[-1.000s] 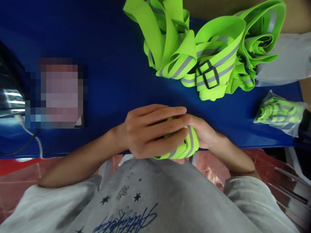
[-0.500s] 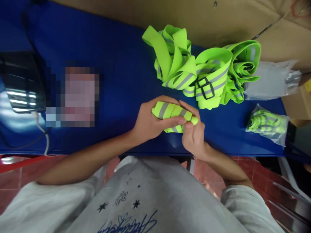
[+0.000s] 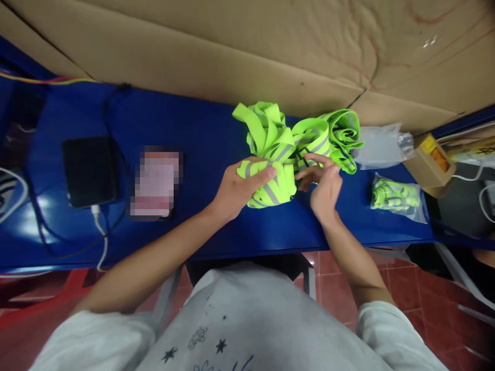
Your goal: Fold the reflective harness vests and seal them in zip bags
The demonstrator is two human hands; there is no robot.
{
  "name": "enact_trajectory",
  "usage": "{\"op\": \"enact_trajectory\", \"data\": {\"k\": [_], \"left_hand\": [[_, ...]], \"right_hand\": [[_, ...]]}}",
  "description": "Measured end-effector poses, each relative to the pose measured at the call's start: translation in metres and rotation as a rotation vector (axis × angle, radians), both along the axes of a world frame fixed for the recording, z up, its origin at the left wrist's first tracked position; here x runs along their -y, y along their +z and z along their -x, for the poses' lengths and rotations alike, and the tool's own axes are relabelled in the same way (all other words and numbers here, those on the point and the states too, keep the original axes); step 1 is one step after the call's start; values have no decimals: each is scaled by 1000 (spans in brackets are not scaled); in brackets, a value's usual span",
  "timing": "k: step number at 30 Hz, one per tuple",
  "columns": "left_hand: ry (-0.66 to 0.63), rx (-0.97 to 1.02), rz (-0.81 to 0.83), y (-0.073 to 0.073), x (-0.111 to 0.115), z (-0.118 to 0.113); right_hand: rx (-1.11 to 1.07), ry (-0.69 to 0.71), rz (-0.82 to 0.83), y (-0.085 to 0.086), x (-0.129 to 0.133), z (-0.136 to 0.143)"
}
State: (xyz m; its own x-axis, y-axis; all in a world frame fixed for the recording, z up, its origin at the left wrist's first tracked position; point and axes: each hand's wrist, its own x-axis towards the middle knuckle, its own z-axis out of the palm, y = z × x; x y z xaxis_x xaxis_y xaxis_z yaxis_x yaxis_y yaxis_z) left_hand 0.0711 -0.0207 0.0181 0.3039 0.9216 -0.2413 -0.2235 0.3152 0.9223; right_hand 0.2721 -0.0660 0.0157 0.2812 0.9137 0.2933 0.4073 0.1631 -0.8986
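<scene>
My left hand is closed around a folded bundle of neon yellow-green reflective strap with grey stripes, its thumb pressed on top. Just to the right, my right hand is off the bundle, fingers apart and bent, with nothing visible in them. Behind both hands lie loose coils of the same reflective strap, heaped against one another. The right fingers overlap the near side of this heap in the view, and I cannot tell whether they touch it.
On the blue table, a clear bag of folded strap lies right, near clear plastic bags and a small cardboard box. At left are a black device with a white cable and a blurred-out phone-like object. Cardboard lines the back.
My right hand has let go of the bundle and moved right, its fingers opening. The left hand keeps hold, and more of the bundle's face shows. The camera view has shifted.
</scene>
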Motion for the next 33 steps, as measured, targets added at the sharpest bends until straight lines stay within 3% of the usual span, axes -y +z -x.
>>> {"op": "enact_trajectory", "data": {"k": [3,5,7,10,13,17,22,29,33], "left_hand": [[-76,-155,-167,13,1,20],[-119,-204,-191,12,3,28],[-101,-215,-137,5,6,30],[-69,-205,-77,-3,11,29],[-127,-195,-36,0,15,35],[-179,-156,41,4,17,49],[-146,-100,179,-5,13,55],[-86,-62,231,-6,10,43],[-27,-59,192,-9,12,37]], "right_hand": [[145,-273,-211,33,-21,-24],[222,-517,-314,47,-36,-42],[277,-731,-340,49,-46,-57],[377,-861,-304,34,-50,-76],[539,-926,-168,15,-45,-105],[729,-984,136,-6,-39,-153],[815,-850,373,-28,-40,-167],[789,-715,412,-34,-47,-154],[715,-780,347,-25,-47,-162]]}}
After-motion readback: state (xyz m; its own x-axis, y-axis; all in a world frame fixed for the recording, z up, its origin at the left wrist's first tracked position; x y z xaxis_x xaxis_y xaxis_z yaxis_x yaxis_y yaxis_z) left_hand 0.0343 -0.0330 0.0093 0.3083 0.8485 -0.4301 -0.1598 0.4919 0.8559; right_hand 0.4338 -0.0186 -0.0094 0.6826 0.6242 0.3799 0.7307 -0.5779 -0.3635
